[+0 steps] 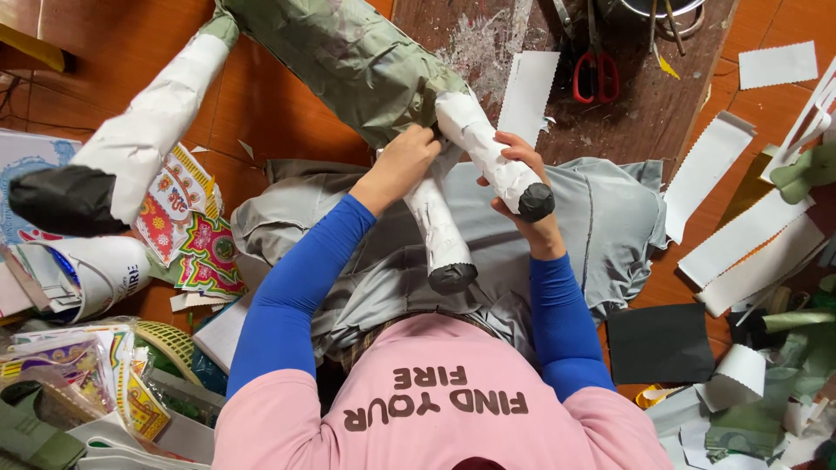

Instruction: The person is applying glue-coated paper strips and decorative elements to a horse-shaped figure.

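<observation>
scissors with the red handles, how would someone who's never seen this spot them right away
Look to the dark wooden board at the top of the view, beyond the paper-covered animal figure that the left hand and right hand grip by its legs. The scissors lie on that board, beside a white paper strip. Their red loop handles are the only bright red there.
</observation>
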